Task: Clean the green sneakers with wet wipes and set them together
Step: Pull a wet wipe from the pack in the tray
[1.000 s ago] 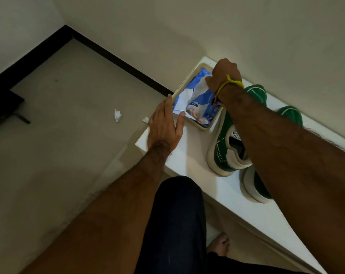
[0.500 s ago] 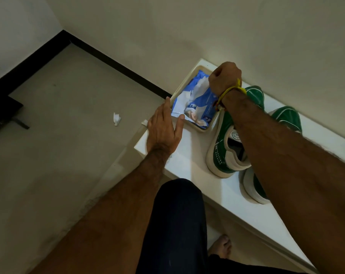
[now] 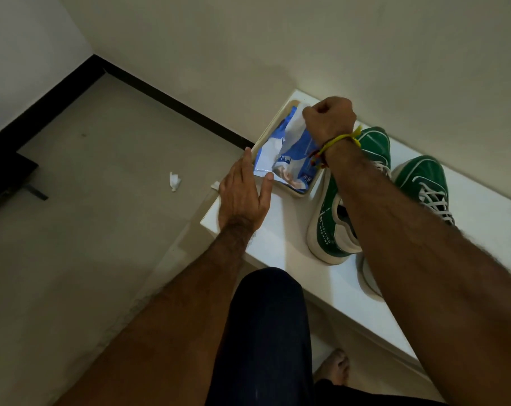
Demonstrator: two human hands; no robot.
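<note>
The two green sneakers sit on the white bench, near its wall side. The left sneaker (image 3: pixel 330 224) lies just beside the tray, its toe partly hidden under the right forearm; the right sneaker (image 3: pixel 421 183) is next to it, laces up, close but angled a little apart. Neither shoe is in hand.

At the bench's (image 3: pixel 292 247) far end a shallow tray (image 3: pixel 302 192) holds the blue wipes pack (image 3: pixel 289 159). A white wipe (image 3: pixel 296 124) stands up out of the pack's top, and the right hand (image 3: pixel 329 118) is closed in a fist on it, drawing it upward. The left hand (image 3: pixel 242 194) lies flat with straight fingers — fingertips along the tray's near rim, thumb touching the pack's corner, steadying things. The hands are apart, one at each end of the pack.

On the floor lies a crumpled white scrap (image 3: pixel 174 181), with another by the bench corner. They may be used wipes, though that cannot be told.

As a judgement, the task is early or mid-way: a wipe is being fetched, no wiping is under way. Whether either shoe is already clean cannot be told. Left to do — wipe the shoes, then set them as a pair.
</note>
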